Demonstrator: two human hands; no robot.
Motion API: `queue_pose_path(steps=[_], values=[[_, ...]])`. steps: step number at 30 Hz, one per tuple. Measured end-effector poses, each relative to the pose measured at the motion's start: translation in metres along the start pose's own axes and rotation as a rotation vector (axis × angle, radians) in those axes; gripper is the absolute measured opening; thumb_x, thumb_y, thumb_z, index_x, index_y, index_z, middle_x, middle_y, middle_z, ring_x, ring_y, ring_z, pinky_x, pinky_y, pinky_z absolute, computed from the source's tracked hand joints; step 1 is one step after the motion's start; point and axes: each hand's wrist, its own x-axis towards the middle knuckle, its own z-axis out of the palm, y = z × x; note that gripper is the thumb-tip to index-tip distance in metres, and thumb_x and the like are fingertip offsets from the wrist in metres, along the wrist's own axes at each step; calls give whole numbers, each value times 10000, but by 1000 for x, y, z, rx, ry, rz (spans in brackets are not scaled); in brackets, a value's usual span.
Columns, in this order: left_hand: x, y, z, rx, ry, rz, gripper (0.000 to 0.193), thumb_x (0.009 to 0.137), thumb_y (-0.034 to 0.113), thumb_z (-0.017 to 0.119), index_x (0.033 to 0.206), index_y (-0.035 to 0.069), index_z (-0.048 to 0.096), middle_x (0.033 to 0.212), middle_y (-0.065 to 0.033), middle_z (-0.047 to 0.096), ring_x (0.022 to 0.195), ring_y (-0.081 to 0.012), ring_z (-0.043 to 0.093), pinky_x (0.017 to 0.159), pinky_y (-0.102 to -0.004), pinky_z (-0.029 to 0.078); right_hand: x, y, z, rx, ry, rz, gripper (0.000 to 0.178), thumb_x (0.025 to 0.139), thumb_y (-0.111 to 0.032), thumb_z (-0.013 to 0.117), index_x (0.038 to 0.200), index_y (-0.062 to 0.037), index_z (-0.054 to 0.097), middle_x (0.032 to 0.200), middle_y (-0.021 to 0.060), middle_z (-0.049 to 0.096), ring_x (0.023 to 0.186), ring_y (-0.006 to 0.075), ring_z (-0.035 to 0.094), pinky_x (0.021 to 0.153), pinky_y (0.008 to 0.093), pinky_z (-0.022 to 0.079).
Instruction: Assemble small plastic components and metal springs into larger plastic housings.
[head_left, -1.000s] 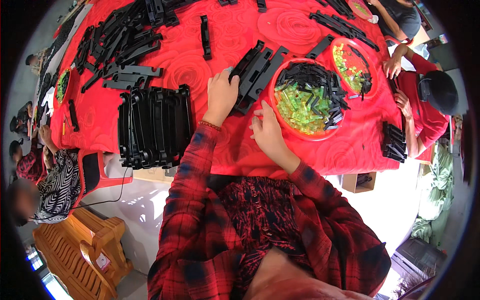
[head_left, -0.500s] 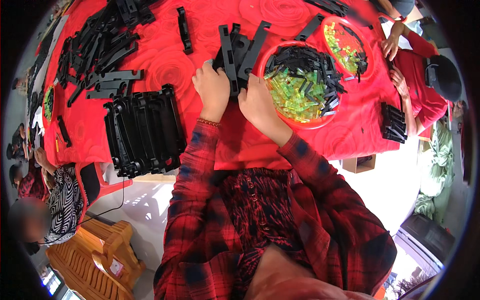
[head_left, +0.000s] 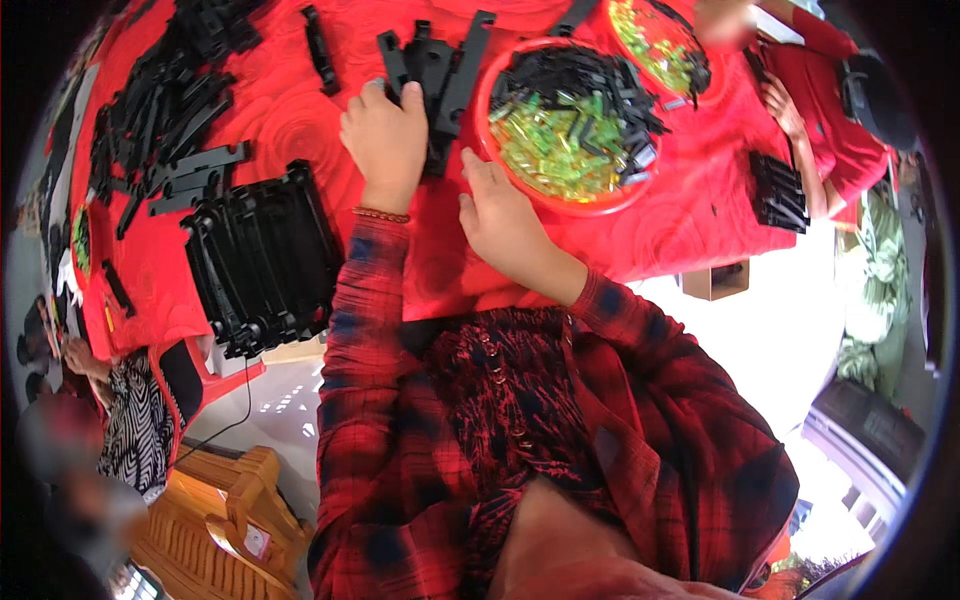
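Note:
My left hand (head_left: 387, 140) is closed around the lower end of a long black plastic strip (head_left: 393, 58), covering part of it. Beside it, more black strips (head_left: 462, 85) lie overlapped on the red cloth, their lower ends close to my left thumb. My right hand (head_left: 505, 225) holds nothing, its fingers extended and thumb apart, just below the rim of a red bowl (head_left: 590, 207). Small yellow-green clear pieces (head_left: 545, 150) and small black pieces (head_left: 590, 75) fill that bowl.
A neat stack of black strips (head_left: 262, 258) sits at the table's left front edge, with a loose heap (head_left: 165, 120) behind. A second red bowl (head_left: 712, 85) stands at far right. Another person's hand (head_left: 783, 108) works near a small black stack (head_left: 778, 190).
My right hand has come away from the black strips, its fingers opening. My left hand has drawn its strip a little away, tilting it left. The whole view has shifted slightly.

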Motion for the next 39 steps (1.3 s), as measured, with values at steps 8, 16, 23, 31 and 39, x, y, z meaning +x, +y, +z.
queue_pose_path(steps=[8,16,23,31,39], values=[[-5,22,0,-21,-53,66,521,878,364,680,1217,-26,616,1066,-201,692,1028,-385,616,918,-518,434,-46,13,-19,216,-97,48,506,920,30,547,1410,18,426,1156,214,589,1005,349,645,823,399,565],[-18,24,-21,-187,122,140,350,881,223,693,1072,-49,583,967,-232,662,877,-423,642,763,-489,515,-76,18,-32,348,-58,92,436,887,32,552,1316,53,476,1102,240,596,1008,409,627,827,463,537],[-83,22,-63,-350,-2,226,384,931,233,698,1174,-49,604,1024,-184,675,906,-274,668,792,-372,522,-106,16,-45,601,-200,343,346,1023,-21,458,1367,-2,496,1103,133,624,853,200,698,751,310,597],[-173,5,-70,-208,-30,516,289,816,94,773,901,-25,524,798,-197,550,722,-396,563,625,-463,474,-130,-13,-85,1098,-557,568,318,1069,-101,424,1343,21,529,1115,136,638,931,204,703,822,314,593],[-197,-3,-77,-115,-49,548,300,817,128,765,965,-22,551,856,-190,576,809,-392,580,678,-471,484,-149,-36,-97,1158,-721,499,334,1076,-149,439,1348,27,523,1112,144,642,973,224,702,847,330,591]])
